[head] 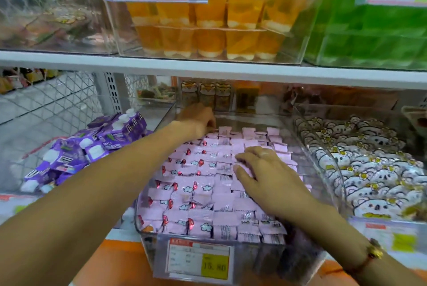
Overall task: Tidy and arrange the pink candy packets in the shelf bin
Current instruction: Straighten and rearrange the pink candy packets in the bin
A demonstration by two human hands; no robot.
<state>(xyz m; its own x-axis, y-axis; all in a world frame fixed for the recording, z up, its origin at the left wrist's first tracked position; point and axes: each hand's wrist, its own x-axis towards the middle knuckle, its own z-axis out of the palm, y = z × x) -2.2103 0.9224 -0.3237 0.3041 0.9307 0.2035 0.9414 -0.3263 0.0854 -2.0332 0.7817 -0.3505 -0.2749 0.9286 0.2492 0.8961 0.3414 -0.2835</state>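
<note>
At the left of the frame I see a heap of purple spouted drink pouches with white caps lying in a clear bin. My left hand reaches from the lower left up to the far left corner of the clear plastic shelf bin in the middle of the frame; its fingers curl down at the back row of the small pink candy packets, but I cannot tell whether they pinch one. The packets fill this bin in rough rows, some face up showing a white cloud and a red mark, others showing plain printed backs. A white price label with a yellow square hangs on the bin's front wall, low in the frame. My right hand lies palm down on the packets right of centre, fingers straight and spread, pressing them flat. A red cord bracelet with a gold charm sits on that wrist at the lower right. At the right, a neighbouring clear bin holds white koala-printed sweet packets. On the shelf above, at top centre, a clear box holds orange jelly cups.
</note>
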